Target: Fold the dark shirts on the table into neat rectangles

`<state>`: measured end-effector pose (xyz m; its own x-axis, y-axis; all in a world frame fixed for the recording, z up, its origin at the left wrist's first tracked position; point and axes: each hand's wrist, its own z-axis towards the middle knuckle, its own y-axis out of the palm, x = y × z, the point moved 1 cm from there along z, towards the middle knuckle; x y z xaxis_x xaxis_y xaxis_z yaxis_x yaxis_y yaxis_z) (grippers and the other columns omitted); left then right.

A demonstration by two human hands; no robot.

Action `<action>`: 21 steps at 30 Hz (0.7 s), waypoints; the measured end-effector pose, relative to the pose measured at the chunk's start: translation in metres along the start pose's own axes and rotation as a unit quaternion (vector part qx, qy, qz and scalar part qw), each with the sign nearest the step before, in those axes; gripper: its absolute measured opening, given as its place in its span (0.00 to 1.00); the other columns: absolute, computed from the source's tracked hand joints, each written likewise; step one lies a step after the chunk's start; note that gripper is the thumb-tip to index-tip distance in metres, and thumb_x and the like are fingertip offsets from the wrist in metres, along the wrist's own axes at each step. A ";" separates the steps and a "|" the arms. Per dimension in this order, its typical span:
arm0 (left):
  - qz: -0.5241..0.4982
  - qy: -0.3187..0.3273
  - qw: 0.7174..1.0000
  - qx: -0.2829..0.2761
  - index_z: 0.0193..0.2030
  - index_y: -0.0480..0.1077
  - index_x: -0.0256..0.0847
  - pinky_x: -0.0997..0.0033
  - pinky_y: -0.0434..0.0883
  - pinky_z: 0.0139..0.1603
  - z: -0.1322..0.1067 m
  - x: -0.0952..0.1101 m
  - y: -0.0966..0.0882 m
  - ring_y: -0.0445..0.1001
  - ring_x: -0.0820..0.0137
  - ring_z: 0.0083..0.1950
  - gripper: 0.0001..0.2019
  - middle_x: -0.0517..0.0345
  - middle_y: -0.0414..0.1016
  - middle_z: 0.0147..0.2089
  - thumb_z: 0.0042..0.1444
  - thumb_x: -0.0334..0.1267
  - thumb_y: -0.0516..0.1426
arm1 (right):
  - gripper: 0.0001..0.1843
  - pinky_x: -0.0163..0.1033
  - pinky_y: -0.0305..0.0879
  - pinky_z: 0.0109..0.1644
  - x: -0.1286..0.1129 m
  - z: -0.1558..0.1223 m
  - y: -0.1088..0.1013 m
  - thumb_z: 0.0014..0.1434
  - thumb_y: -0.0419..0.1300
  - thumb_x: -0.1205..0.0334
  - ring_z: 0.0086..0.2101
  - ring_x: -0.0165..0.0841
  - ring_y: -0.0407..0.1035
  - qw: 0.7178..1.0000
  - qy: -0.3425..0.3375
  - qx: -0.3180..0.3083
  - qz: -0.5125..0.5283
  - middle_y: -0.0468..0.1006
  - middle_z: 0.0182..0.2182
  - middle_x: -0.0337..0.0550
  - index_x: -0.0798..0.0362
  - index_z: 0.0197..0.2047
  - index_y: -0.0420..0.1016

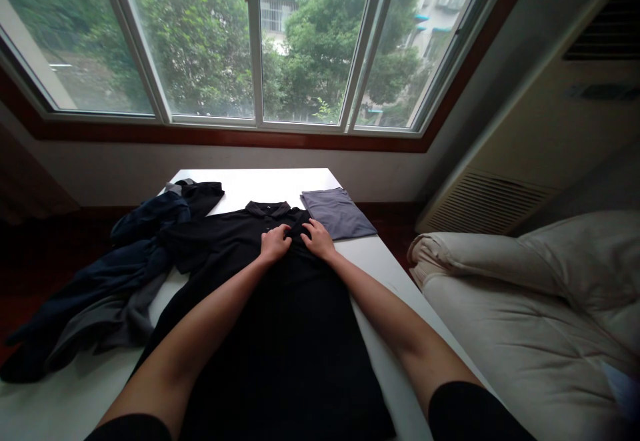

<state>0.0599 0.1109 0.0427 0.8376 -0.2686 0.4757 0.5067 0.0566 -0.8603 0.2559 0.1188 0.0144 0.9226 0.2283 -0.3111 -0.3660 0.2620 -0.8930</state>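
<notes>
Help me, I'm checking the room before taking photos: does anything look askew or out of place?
The heap of dark clothes lies crumpled along the left edge of the table, untidy compared with the folded grey cloth. I see no spill.

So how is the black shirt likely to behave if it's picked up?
Probably floppy: the black shirt shows soft folds near the left hand and right hand. Likely light for its spread, since it looks like thin cloth lying flat on the table. The collar may hold its shape slightly better, as its outline looks crisp.
</notes>
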 end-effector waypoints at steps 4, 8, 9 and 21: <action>-0.031 -0.022 0.999 0.002 0.61 0.71 0.47 0.62 0.65 0.55 -0.004 -0.003 -0.002 0.78 0.60 0.54 0.19 0.54 0.82 0.50 0.65 0.39 0.56 | 0.31 0.51 0.46 0.75 -0.001 -0.002 0.008 0.72 0.55 0.47 0.72 0.44 0.48 0.997 -0.037 -0.053 -0.044 0.54 0.74 0.52 0.49 0.73 0.64; 0.015 -0.005 0.999 0.029 0.63 0.70 0.45 0.59 0.65 0.57 -0.008 -0.009 -0.001 0.75 0.57 0.58 0.20 0.48 0.78 0.56 0.64 0.38 0.56 | 0.34 0.57 0.41 0.75 -0.007 0.003 0.007 0.74 0.50 0.41 0.74 0.48 0.45 0.992 -0.029 -0.086 -0.082 0.52 0.75 0.55 0.49 0.75 0.60; 0.028 0.005 0.999 0.033 0.62 0.71 0.45 0.58 0.65 0.57 -0.008 -0.010 -0.001 0.74 0.56 0.58 0.19 0.47 0.77 0.57 0.64 0.39 0.56 | 0.34 0.58 0.40 0.75 -0.009 0.004 0.007 0.74 0.49 0.41 0.74 0.48 0.44 0.992 -0.023 -0.083 -0.092 0.52 0.75 0.56 0.49 0.75 0.60; 0.028 0.105 0.992 0.068 0.58 0.74 0.44 0.59 0.67 0.61 -0.006 -0.049 -0.007 0.74 0.58 0.58 0.16 0.49 0.77 0.57 0.67 0.39 0.55 | 0.36 0.50 0.39 0.76 -0.017 0.022 0.018 0.75 0.43 0.38 0.75 0.44 0.41 0.992 0.015 -0.101 -0.079 0.47 0.76 0.52 0.49 0.77 0.57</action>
<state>0.0137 0.1175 0.0244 0.8107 -0.4556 0.3676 0.4960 0.2013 -0.8446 0.2306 0.1406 0.0105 0.9706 0.1713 -0.1692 -0.1875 0.0975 -0.9774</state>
